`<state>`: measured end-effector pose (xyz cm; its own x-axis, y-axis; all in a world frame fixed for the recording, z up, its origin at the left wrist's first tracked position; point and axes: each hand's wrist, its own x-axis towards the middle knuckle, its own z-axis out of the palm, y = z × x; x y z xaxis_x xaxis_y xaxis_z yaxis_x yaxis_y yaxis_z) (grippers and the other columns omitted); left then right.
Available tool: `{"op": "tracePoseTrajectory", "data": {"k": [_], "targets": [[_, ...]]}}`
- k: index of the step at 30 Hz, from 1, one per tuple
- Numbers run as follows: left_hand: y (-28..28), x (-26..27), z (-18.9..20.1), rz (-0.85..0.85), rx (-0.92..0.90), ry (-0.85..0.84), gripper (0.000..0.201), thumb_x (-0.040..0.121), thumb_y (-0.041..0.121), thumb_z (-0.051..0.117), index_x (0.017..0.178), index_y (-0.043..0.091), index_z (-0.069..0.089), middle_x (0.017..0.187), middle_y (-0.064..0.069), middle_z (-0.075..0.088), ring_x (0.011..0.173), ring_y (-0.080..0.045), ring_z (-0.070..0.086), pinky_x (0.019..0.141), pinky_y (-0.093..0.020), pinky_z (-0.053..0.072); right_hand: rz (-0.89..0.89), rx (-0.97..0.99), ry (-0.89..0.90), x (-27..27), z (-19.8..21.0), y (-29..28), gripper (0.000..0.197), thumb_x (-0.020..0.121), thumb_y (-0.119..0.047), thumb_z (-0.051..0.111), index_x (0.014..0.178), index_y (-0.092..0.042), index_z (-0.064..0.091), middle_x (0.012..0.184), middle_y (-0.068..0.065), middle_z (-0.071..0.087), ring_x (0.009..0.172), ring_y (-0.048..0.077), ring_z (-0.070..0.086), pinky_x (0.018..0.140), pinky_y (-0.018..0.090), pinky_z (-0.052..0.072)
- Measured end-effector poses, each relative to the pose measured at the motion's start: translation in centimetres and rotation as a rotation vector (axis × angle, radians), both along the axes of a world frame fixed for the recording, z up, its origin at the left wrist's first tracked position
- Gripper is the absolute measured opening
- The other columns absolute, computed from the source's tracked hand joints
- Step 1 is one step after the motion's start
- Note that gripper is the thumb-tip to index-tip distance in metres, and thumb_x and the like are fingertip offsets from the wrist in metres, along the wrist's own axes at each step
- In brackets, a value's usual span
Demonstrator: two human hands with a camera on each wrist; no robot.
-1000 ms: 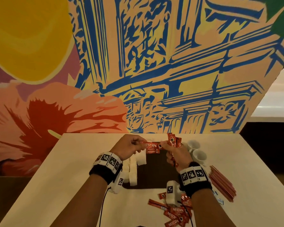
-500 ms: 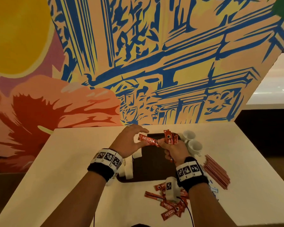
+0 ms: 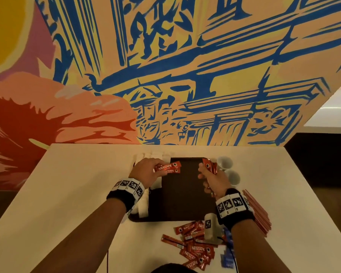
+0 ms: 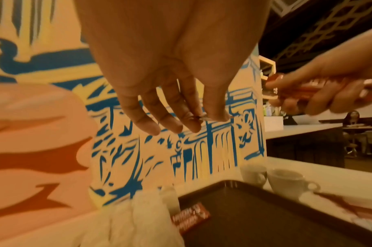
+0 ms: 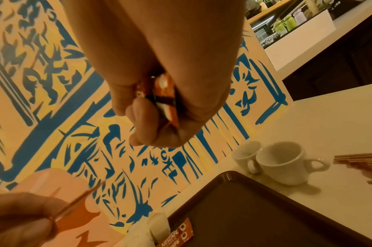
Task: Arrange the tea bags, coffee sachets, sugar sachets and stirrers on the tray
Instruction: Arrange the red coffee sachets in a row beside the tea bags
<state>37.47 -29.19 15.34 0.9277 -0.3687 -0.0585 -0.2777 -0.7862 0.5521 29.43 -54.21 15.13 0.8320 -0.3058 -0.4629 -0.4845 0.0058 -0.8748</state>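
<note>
My left hand pinches one red Nescafe coffee sachet above the far left corner of the dark brown tray. In the right wrist view this sachet shows edge-on. Red sachets lie flat on the tray just below it. Over the tray's far right corner my right hand grips a bundle of red coffee sachets, fingers curled round them. White sachets line the tray's left side. Loose coffee sachets lie in a heap on the near table.
Two white cups stand just right of the tray. Brown stirrers lie in a stack at the right. Blue sachets sit near the table's front edge. A painted wall rises behind the white table.
My left hand has drawn one sachet away from the right hand's bundle and moved left with it. The hands now stand apart over the tray.
</note>
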Motion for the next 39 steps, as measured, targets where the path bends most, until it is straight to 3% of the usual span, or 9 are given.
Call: {"op": "tracePoseTrajectory", "data": {"k": [5, 11, 16, 27, 31, 39], "targets": [[-2.5, 2.1, -5.3, 0.009, 0.277, 0.011, 0.035, 0.093, 0.045, 0.062, 0.127, 0.035, 0.062, 0.123, 0.003, 0.062, 0.115, -0.022, 0.05, 0.1, -0.038, 0.04, 0.022, 0.023, 0.042, 1.5, -0.6, -1.7, 0.031, 0.097, -0.042, 0.065, 0.103, -0.012, 0.067, 0.083, 0.003, 0.068, 0.054, 0.012, 0.048, 0.046, 0.024, 0.04], [-6.1, 3.0, -10.5, -0.057, 0.509, 0.031, 0.026, 0.092, 0.039, 0.058, 0.113, 0.028, 0.068, 0.125, 0.0, 0.056, 0.121, -0.025, 0.044, 0.105, -0.047, 0.036, 0.074, -0.024, 0.113, 3.0, -2.5, -3.4, 0.034, 0.096, -0.042, 0.066, 0.105, -0.009, 0.067, 0.081, 0.004, 0.07, 0.054, 0.012, 0.05, 0.045, 0.024, 0.041], [-7.8, 3.8, -13.6, -0.123, 0.651, 0.014, 0.031, 0.091, 0.036, 0.057, 0.119, 0.025, 0.065, 0.133, -0.003, 0.053, 0.129, -0.028, 0.04, 0.107, -0.048, 0.032, 0.102, -0.027, 0.159, 3.5, -4.1, -4.8, 0.032, 0.096, -0.041, 0.066, 0.103, -0.01, 0.067, 0.08, 0.004, 0.07, 0.05, 0.011, 0.05, 0.045, 0.025, 0.04], [-9.2, 5.3, -15.6, -0.134, 0.64, 0.016, 0.041, 0.092, 0.027, 0.059, 0.133, 0.022, 0.056, 0.142, -0.004, 0.05, 0.137, -0.029, 0.035, 0.112, -0.047, 0.03, 0.119, -0.049, 0.201, 3.1, -5.9, -5.8, 0.037, 0.096, -0.045, 0.064, 0.101, -0.009, 0.07, 0.078, 0.001, 0.071, 0.053, 0.011, 0.052, 0.051, 0.027, 0.042], [-9.6, 5.4, -16.1, -0.162, 0.626, 0.018, 0.037, 0.094, 0.022, 0.055, 0.131, 0.023, 0.059, 0.142, -0.003, 0.052, 0.139, -0.03, 0.034, 0.114, -0.047, 0.028, 0.116, -0.057, 0.202, 3.1, -5.9, -5.7, 0.036, 0.096, -0.045, 0.063, 0.102, -0.01, 0.07, 0.082, 0.002, 0.073, 0.054, 0.01, 0.052, 0.051, 0.027, 0.042], [-10.0, 6.7, -16.1, -0.065, 0.597, 0.057, 0.03, 0.094, 0.018, 0.053, 0.123, 0.018, 0.062, 0.132, -0.005, 0.061, 0.135, -0.028, 0.038, 0.112, -0.045, 0.032, 0.143, -0.086, 0.219, 2.9, -6.0, -5.8, 0.037, 0.096, -0.047, 0.062, 0.104, -0.011, 0.07, 0.087, 0.003, 0.074, 0.056, 0.01, 0.054, 0.054, 0.026, 0.045]]}}
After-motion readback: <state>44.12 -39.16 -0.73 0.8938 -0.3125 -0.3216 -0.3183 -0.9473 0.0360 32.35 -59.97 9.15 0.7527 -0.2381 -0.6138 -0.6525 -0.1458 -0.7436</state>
